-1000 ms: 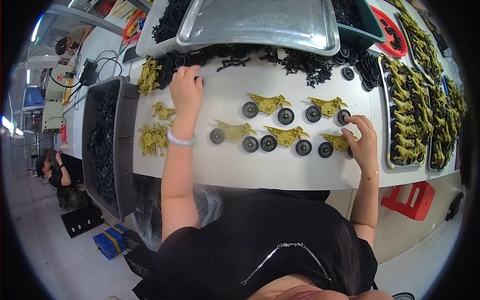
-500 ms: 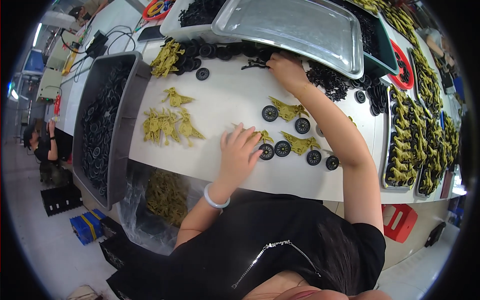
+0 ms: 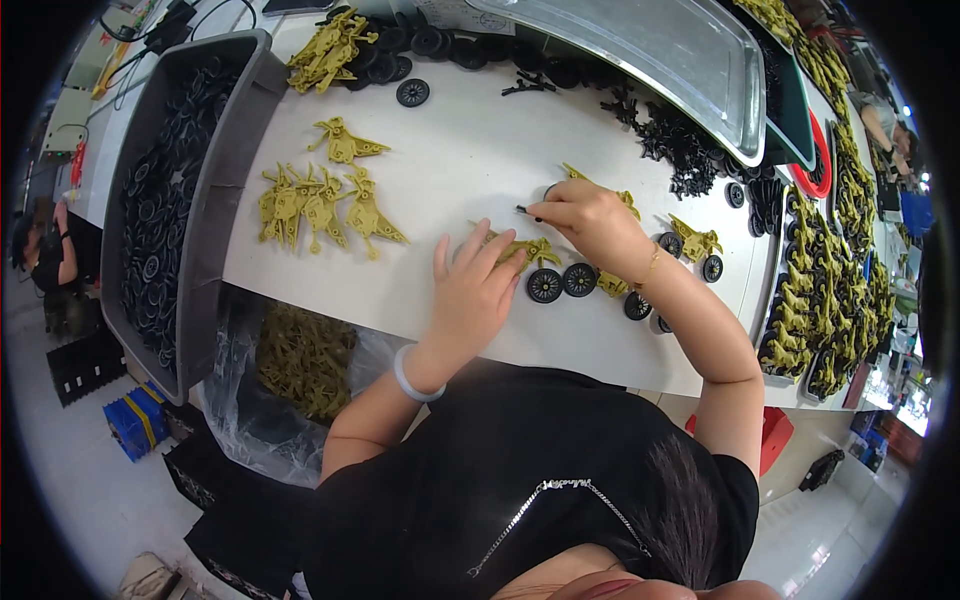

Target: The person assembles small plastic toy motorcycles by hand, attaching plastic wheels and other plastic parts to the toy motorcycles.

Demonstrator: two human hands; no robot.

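My left hand point(image 3: 472, 290) lies over an olive-yellow toy motorcycle body point(image 3: 538, 250), holding it against the white table; its fingers hide the middle. A black spoked wheel point(image 3: 544, 286) sits at that body's right end, with another wheel point(image 3: 579, 280) beside it. My right hand point(image 3: 598, 230) is closed in a pinch on a small black plastic part point(image 3: 524, 210), just above and right of the left fingertips. Behind and under the right hand are yellow bodies with wheels, partly hidden. Another wheeled yellow body point(image 3: 694, 240) stands to the right.
Loose yellow bodies point(image 3: 320, 205) lie at the left, beside a grey bin point(image 3: 235, 130) of black wheels. Small black parts point(image 3: 675, 150) are heaped at the back, near a metal tray point(image 3: 640, 50). Rows of yellow-and-black toys point(image 3: 800, 290) fill trays at the right. Another person point(image 3: 50, 250) is at far left.
My right hand has come back from the black parts at the rear toward my left hand, now with a small black part pinched in it. The left hand stays on the yellow body.
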